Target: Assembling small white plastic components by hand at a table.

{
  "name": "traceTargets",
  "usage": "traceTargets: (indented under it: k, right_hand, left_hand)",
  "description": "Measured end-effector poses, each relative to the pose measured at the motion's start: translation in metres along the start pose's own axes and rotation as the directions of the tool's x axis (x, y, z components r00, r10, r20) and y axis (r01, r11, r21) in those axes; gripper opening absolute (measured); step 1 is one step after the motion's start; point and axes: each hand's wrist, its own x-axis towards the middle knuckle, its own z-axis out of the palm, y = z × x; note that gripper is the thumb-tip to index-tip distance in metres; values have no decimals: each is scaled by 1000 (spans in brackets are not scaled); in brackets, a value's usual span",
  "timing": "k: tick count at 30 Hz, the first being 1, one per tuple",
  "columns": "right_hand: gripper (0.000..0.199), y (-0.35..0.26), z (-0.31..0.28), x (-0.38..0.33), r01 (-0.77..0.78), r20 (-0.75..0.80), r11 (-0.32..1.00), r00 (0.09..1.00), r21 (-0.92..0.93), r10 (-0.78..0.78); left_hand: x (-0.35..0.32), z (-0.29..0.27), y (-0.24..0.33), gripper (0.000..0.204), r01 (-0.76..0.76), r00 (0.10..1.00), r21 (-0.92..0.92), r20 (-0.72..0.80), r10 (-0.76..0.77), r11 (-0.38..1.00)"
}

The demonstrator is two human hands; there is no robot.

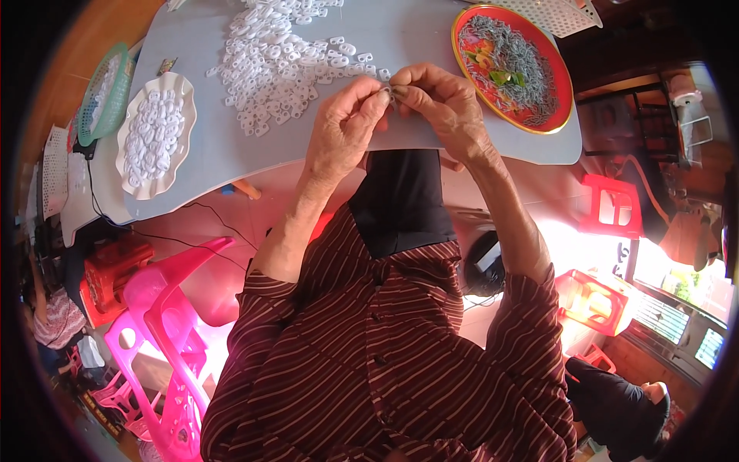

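Observation:
Above the table's near edge my left hand (344,123) and my right hand (445,105) meet, fingertips almost touching. Both are closed in a pinch. A tiny greyish piece shows between them, too small and too covered by the fingers to name. Just beyond and to the left of the hands spreads a loose heap of small white plastic pieces with holes (269,58). To the right of my right hand stands a red round tray with a gold rim (560,115), holding a tangle of small grey wire-like pieces (519,65).
A white wavy-edged dish (185,142) of white pieces stands on the grey-blue table (219,158) at left. Beyond it is a green basket (115,104). A white perforated basket (566,17) sits at far right. Pink chairs (165,331), red stools (612,206) and other people surround me.

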Motion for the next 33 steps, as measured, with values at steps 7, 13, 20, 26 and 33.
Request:
traceTargets:
  k: [7,13,20,26,33]
  right_hand:
    - [16,-1,3,1,4,-34,993,999,-120,-8]
    - [16,0,20,-4,52,-179,996,982,-74,-65]
    - [15,6,14,-6,93,-115,996,989,15,-91]
    - [15,5,14,-5,73,-175,988,983,133,-49]
    - [17,5,10,-6,62,-149,997,987,39,-56]
  left_hand:
    - [-1,-3,-4,13,-22,996,-154,86,35,988]
    - [1,2,-13,11,-148,987,-140,34,154,979]
    - [-3,3,-8,11,-119,993,-181,-38,114,976]
    - [41,-42,3,9,-368,913,512,39,407,776]
    - [83,-60,-9,7,-513,844,772,375,383,374]
